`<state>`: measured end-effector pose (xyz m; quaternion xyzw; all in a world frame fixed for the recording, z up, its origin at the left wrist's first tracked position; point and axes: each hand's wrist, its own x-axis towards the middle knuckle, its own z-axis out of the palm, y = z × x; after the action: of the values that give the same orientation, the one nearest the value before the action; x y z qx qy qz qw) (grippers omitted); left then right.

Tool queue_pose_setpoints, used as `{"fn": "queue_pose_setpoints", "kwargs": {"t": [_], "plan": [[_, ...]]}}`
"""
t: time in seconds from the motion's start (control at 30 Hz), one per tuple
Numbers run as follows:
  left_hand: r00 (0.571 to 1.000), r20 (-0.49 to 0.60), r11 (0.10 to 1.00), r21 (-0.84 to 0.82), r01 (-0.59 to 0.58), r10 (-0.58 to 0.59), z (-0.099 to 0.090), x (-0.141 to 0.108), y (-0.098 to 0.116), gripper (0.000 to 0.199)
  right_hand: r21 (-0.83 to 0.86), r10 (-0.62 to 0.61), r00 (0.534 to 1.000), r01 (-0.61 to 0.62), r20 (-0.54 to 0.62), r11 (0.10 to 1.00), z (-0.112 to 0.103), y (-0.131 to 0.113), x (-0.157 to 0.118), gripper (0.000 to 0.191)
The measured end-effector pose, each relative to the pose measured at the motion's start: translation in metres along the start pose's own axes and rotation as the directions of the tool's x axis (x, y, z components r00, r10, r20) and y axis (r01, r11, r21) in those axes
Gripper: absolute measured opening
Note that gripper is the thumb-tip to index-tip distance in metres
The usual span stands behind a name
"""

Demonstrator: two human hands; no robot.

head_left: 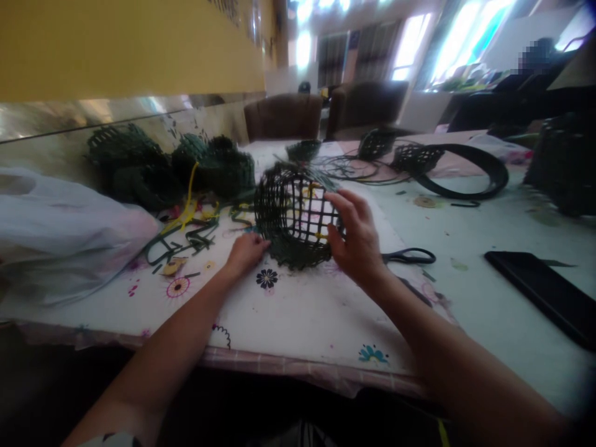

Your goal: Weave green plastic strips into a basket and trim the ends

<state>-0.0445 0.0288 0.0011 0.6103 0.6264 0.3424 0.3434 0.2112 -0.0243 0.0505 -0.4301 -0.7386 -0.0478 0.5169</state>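
Observation:
A dark green woven basket (279, 217) lies tipped on its side on the flowered tablecloth (298, 310), its open grid facing up and right. My right hand (356, 233) grips the basket's right edge, thumb low and fingers above. At the basket's lower left, my left hand (249, 251) has its fingers pressed together at the rim; whether they pinch the weave or a strip is too blurred to tell. Small yellow pieces (321, 235) show at the grid. Behind my right wrist, scissors (416, 255) lie with their dark handles pointing right.
A white plastic bag (69, 230) sits at the left, beside green strip scraps (186, 242). Dark woven baskets (135, 161) stand behind. A coiled black band (498, 177) and a black phone-like object (544, 292) lie at the right. A person (535, 68) is in the background.

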Motion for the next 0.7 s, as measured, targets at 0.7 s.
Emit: {"fn": "queue_pose_setpoints", "kwargs": {"t": [0.7], "plan": [[0.770,0.229,0.573,0.550,-0.607,0.596,-0.006,-0.015,-0.014,0.019,-0.013,0.255,0.948,-0.257,0.189,0.966,-0.053,0.053,0.019,0.051]]}}
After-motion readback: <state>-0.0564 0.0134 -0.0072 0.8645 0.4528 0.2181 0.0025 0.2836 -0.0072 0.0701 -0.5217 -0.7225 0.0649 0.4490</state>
